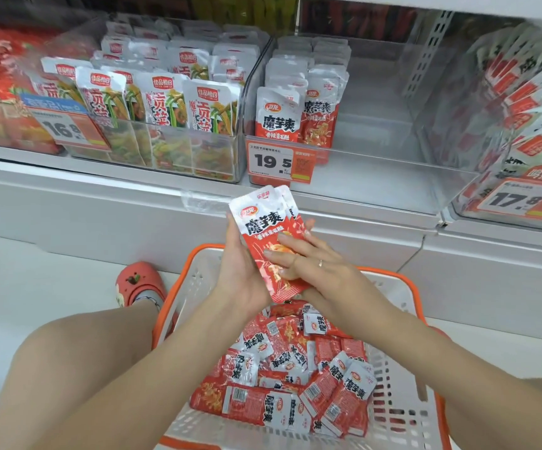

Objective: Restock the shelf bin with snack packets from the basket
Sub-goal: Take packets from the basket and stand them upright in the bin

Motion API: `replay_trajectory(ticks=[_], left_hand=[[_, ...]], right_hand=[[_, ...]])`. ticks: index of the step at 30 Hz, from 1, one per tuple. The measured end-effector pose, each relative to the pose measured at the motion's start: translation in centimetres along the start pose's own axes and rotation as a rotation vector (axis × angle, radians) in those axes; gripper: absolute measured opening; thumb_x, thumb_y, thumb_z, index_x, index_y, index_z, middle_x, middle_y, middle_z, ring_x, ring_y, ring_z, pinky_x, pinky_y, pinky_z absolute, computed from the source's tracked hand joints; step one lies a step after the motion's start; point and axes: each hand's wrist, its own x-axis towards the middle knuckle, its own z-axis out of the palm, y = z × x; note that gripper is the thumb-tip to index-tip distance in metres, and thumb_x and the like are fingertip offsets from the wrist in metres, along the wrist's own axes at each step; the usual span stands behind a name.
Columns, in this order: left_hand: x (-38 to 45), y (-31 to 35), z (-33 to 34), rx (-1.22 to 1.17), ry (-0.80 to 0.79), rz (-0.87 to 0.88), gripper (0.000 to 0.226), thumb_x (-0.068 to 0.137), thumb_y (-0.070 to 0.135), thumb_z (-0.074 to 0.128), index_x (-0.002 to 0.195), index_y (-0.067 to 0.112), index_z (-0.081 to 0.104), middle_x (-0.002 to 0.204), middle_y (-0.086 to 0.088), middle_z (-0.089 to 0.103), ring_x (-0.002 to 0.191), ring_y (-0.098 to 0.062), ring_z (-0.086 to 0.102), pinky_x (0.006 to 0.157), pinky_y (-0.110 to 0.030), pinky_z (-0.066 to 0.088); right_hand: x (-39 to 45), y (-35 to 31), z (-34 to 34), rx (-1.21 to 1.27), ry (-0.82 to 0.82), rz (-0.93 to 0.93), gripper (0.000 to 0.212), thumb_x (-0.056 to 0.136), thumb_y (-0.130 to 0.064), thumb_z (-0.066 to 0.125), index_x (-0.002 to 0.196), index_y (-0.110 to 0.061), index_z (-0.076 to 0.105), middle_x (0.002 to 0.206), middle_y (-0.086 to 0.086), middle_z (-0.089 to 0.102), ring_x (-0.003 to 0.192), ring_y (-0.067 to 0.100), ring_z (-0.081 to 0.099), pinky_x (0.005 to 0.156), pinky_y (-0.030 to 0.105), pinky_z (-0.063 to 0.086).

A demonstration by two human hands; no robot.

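A small stack of red-and-white packets, at least two by the visible top edges, is held upright above the basket. The stack is gripped along its left edge and back by the curled fingers of the left hand. The right hand is laid flat on the stack's front, fingers straight and pressed against the lower half; one ring is seen on it. In the basket, near and below, many loose packets are heaped, too many to count. In the far bin, two rows of matching packets are stood at its left side. One price tag is fixed to the bin's front.
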Motion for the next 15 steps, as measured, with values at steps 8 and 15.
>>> replay_trajectory(ticks=[8, 15], left_hand=[[0.3, -0.1, 0.1, -0.038, -0.007, 0.025, 0.042, 0.073, 0.038, 0.064, 0.095, 0.002, 0.071, 0.087, -0.011, 0.067, 0.080, -0.024, 0.068, 0.069, -0.042, 0.059], [-0.3, -1.4, 0.4, 0.619, 0.137, -0.083, 0.018, 0.084, -0.003, 0.060, 0.101, 0.003, 0.064, 0.081, -0.012, 0.070, 0.074, -0.021, 0.069, 0.069, -0.038, 0.060]], right_hand=[[1.2, -2.3, -1.9, 0.357, -0.070, 0.260, 0.024, 0.074, -0.028, 0.047, 0.098, -0.030, 0.045, 0.137, -0.010, 0.055, 0.136, 0.001, 0.037, 0.114, 0.028, 0.030], [2.1, -0.6, -3.4, 0.220, 0.296, 0.504, 0.059, 0.082, -0.032, 0.067, 0.127, -0.046, 0.032, 0.134, -0.018, 0.037, 0.129, 0.007, 0.036, 0.107, 0.026, 0.031]])
